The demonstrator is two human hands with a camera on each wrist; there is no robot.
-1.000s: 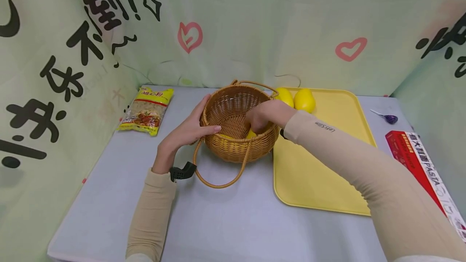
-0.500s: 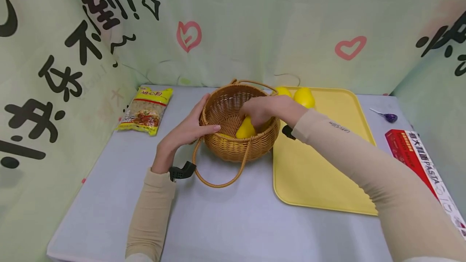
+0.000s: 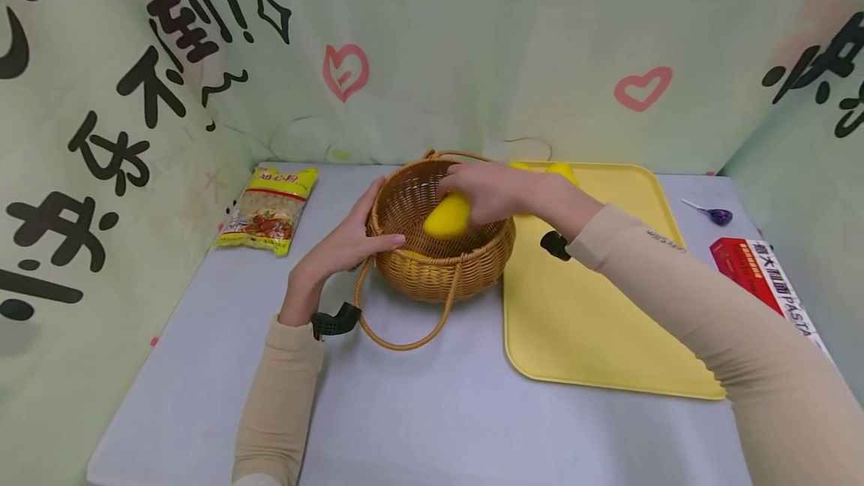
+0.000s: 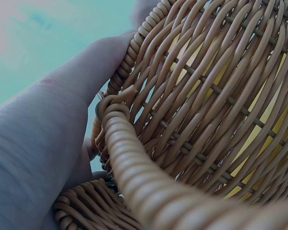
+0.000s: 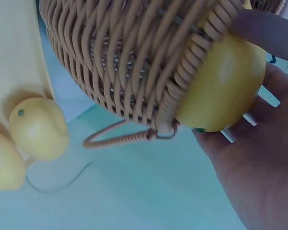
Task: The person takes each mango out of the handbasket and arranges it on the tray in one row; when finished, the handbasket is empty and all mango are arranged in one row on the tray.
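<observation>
A round wicker basket stands mid-table, its opening tilted towards me. My left hand grips its left rim, the thumb lying over the edge; in the left wrist view that hand is at the rim beside the rope-wound handle. Inside the basket mouth, my right hand holds a yellow lemon, raised to about rim height. The right wrist view has the fingers wrapped round this lemon at the rim. A sliver of more yellow shows low in the basket, mostly hidden by its front wall.
On the right lies a yellow tray, with two lemons at its far left corner. A yellow food packet lies at back left. A purple-headed lollipop and a red-and-white pasta box lie at the right.
My right hand has lifted the lemon from the basket's bottom up towards the rim, the forearm drawing back right. The left hand keeps its grip on the basket.
</observation>
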